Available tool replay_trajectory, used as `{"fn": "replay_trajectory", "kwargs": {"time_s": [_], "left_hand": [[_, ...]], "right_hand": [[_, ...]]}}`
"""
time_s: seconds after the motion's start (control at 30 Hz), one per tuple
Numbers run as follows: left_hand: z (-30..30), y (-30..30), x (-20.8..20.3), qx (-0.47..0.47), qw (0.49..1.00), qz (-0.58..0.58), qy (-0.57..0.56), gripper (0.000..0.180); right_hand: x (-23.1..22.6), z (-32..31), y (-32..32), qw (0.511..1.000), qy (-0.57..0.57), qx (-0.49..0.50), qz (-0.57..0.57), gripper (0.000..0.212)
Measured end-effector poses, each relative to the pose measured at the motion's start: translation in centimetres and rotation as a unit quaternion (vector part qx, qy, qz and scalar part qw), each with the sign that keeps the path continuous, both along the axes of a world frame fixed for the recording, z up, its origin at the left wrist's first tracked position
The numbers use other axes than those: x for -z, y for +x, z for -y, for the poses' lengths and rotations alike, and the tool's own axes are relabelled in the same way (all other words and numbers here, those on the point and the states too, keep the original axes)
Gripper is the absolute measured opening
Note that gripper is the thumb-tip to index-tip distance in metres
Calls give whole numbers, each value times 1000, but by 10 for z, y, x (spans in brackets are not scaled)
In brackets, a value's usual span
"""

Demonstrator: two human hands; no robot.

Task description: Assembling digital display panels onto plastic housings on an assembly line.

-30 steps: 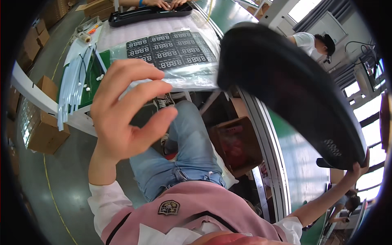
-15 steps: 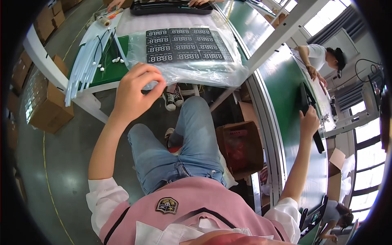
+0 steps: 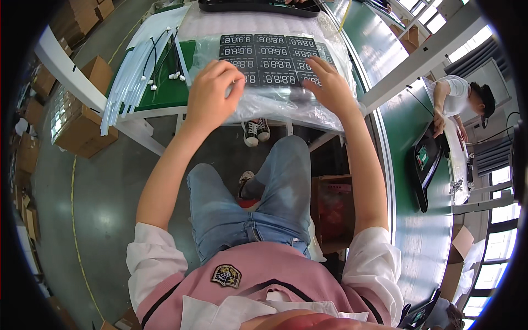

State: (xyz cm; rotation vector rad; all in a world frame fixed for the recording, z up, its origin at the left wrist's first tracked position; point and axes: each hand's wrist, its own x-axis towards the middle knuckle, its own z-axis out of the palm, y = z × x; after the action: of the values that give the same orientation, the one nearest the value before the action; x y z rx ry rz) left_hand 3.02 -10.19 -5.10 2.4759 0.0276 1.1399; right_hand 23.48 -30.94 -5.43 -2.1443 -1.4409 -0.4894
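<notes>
A sheet of black digit-display panels (image 3: 275, 65) lies on clear plastic wrap at the bench in front of me. My left hand (image 3: 213, 94) hovers at its near left corner, thumb and forefinger curled together in a pinch. Whether anything small sits between those fingertips cannot be made out. Over the right side of the panels reaches my right hand (image 3: 331, 91), fingers stretched and apart, nothing held. The near edge of the clear plastic wrap (image 3: 275, 107) hangs over the bench front between my hands. On the green conveyor at right rests a black curved housing (image 3: 424, 179) with a green circuit board inside.
White strips (image 3: 129, 77) and cables with white connectors (image 3: 177, 76) lie at the bench's left. A white frame post (image 3: 423, 55) slants up on the right. Across the conveyor a co-worker's hand (image 3: 438, 124) touches the housing. A cardboard box (image 3: 85, 129) stands on the floor.
My right hand has let go of the black housing on the conveyor and come over to the panels. The left hand stays pinched near the panels' left corner. The view has shifted.
</notes>
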Motion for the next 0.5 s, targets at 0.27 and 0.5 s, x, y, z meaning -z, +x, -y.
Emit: {"fn": "replay_trajectory", "kwargs": {"time_s": [0.27,0.5], "left_hand": [[3,48,14,52,998,-31,22,13],[-9,59,37,78,984,-162,-7,16]], "right_hand": [[31,-12,8,999,-39,-13,0,25],[25,-7,30,932,42,64,-355,21]]}}
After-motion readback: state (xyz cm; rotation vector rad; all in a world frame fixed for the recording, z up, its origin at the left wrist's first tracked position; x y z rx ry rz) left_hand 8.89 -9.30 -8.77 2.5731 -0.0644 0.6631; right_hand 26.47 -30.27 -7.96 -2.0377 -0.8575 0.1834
